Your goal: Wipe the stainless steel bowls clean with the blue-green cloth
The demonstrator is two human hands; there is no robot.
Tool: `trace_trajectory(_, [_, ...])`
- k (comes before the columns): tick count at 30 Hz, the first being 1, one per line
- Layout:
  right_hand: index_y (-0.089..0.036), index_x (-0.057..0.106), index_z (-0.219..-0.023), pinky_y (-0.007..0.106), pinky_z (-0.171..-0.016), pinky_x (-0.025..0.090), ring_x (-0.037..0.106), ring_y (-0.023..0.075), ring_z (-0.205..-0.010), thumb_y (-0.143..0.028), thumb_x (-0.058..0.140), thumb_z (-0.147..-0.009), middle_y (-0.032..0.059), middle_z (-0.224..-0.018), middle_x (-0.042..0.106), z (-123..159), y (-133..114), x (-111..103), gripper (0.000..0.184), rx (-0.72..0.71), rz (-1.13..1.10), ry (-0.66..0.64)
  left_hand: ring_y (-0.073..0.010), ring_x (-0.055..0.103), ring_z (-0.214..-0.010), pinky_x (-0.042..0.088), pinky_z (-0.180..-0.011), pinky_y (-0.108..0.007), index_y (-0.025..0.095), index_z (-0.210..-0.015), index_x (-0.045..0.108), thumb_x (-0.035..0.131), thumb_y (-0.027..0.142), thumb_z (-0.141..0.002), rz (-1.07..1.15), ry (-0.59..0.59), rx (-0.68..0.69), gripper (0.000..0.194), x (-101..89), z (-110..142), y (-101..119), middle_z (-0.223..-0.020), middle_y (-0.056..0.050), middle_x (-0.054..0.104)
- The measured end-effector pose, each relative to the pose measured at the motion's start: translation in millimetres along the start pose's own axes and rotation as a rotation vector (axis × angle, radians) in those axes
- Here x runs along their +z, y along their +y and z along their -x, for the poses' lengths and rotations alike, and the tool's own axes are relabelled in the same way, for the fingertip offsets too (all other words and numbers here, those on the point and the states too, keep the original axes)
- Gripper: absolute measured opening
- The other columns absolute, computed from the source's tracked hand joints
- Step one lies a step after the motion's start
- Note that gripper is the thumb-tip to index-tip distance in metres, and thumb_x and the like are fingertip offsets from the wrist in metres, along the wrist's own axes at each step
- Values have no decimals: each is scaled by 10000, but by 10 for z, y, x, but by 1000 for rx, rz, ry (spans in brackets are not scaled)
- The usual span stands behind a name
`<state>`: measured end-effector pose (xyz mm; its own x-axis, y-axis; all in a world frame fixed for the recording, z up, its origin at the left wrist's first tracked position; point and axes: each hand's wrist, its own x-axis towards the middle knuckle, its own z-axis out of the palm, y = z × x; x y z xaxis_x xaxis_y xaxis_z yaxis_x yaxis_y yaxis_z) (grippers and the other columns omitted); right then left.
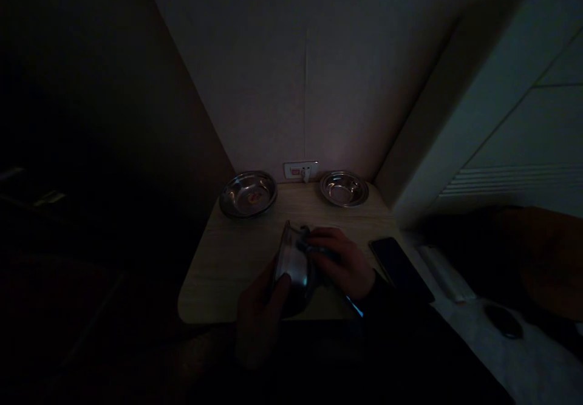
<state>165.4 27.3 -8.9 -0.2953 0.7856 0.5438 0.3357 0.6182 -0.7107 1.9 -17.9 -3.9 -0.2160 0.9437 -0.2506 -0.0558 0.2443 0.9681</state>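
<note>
Silvery, rounded metal vessel, tilted on its side, is in our hands above the front half of the pale wood-grain table, as we see it in the head view. Our left hand pinches its near left edge, thumb laid on the shiny outer wall. Our right hand bends its fingers at the upper right side, beside a slim dark piece; in this dimness we cannot tell whether they close on it. Behind, we see a wide, shallow steel bowl at left and a smaller steel bowl at right, with a white wall socket between. Right of our right hand lies a black, rectangular phone.
</note>
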Motion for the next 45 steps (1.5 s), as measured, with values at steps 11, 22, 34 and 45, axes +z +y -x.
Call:
trace_trajectory(11, [-217, 677, -1005, 375, -847, 488, 573, 209, -988, -160, 587, -814, 79, -1023, 631, -116, 9, -10, 218, -4, -29, -140, -259, 637, -965, 511, -802, -306, 125, -1167, 629, 622, 488, -724, -106, -12, -2, 573, -48, -28, -31, -1022, -75, 710])
trace_trajectory(22, [-191, 662, -984, 387, -842, 475, 575, 209, -943, -153, 552, -823, 83, -970, 646, -119, -5, 51, 198, -26, -13, -102, -259, 618, -1026, 486, -856, -303, 114, -1133, 647, 610, 461, -732, -151, 15, 31, 532, -70, -22, -103, -1077, -84, 695])
trace_trajectory(34, [-198, 631, -1050, 378, -836, 466, 565, 205, -960, -180, 537, -860, 89, -1017, 641, -80, -60, 79, 213, -167, -8, -48, -239, 638, -924, 491, -790, -285, 138, -1094, 665, 639, 398, -736, 112, -20, 36, 443, -102, -13, 15, -973, -66, 713])
trace_trajectory(45, [-220, 611, -1091, 386, -854, 462, 540, 212, -1003, -205, 484, -887, 79, -1053, 634, -50, 7, 151, 240, -179, 13, -29, -266, 645, -860, 502, -707, -302, 115, -1075, 673, 657, 399, -712, 268, -31, -15, 461, -58, -46, 57, -916, -87, 717])
